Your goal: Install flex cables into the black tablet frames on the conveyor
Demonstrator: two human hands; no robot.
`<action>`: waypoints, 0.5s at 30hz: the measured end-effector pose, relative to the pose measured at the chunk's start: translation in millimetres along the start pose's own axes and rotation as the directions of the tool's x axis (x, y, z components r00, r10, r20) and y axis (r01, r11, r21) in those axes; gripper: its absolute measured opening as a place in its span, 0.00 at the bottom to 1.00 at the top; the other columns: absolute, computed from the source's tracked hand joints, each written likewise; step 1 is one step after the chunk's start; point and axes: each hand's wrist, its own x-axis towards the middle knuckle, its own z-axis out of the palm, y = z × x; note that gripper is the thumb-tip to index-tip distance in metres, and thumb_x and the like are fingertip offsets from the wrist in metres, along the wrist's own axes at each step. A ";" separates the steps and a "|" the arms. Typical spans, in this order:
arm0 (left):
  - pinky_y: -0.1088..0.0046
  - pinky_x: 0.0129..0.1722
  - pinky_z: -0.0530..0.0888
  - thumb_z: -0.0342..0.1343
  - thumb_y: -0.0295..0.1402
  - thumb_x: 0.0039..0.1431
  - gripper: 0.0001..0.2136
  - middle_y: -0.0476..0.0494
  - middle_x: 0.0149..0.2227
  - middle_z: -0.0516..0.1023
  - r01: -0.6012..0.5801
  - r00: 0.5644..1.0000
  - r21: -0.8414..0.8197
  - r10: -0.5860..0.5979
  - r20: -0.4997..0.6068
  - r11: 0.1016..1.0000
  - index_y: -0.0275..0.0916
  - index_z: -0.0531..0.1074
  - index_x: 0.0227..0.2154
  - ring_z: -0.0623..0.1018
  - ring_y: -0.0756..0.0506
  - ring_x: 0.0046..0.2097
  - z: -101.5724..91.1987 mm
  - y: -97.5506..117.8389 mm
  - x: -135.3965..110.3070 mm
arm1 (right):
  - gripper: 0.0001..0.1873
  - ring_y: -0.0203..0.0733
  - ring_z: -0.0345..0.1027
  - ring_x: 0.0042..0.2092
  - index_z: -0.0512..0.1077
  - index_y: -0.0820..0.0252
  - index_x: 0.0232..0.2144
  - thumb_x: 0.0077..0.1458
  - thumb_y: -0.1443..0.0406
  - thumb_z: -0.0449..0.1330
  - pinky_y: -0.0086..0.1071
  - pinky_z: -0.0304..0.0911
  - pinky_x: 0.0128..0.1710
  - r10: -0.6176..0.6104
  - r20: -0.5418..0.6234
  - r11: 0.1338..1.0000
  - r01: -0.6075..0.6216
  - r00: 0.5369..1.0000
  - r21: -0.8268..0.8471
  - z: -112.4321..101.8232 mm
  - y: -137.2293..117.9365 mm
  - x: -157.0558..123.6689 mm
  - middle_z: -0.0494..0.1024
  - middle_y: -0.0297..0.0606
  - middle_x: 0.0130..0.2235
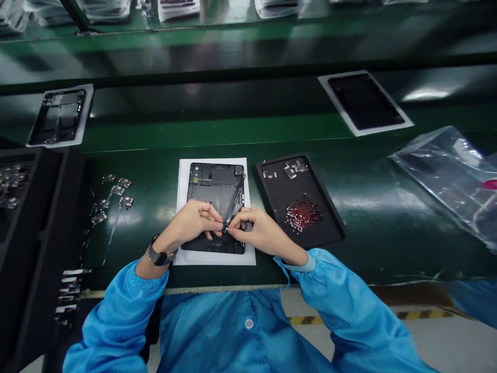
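Note:
A black tablet housing (217, 178) lies open side up on a white sheet (248, 257) in front of me. Over its lower half, both hands meet at a small circuit board (224, 228). My left hand (198, 220) pinches it from the left between thumb and fingers. From the other side, my right hand (258, 228) grips its edge in a closed pinch. A thin dark pointed tool (238, 192), perhaps tweezers, slants up from beside my right hand; whether the palm holds it is hidden.
Right of the sheet sits a black tray (326, 228) with red-wired parts (303, 213) and small boards. Loose circuit boards (116, 190) lie to the left, near black bins (70, 207). Beyond are two more housings (58, 116) (365, 101). A clear plastic bag (446, 176) rests far right.

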 end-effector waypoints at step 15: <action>0.74 0.26 0.77 0.67 0.23 0.46 0.06 0.43 0.21 0.79 -0.003 1.000 -0.002 0.003 -0.010 1.000 0.32 0.74 0.25 0.80 0.47 0.26 0.9 0.3 0.1 | 0.05 0.40 0.68 0.32 0.78 0.58 0.26 0.54 0.67 0.64 0.33 0.62 0.36 0.023 0.016 1.000 -0.023 1.000 0.004 -0.7 1.7 1.7 0.77 0.35 0.26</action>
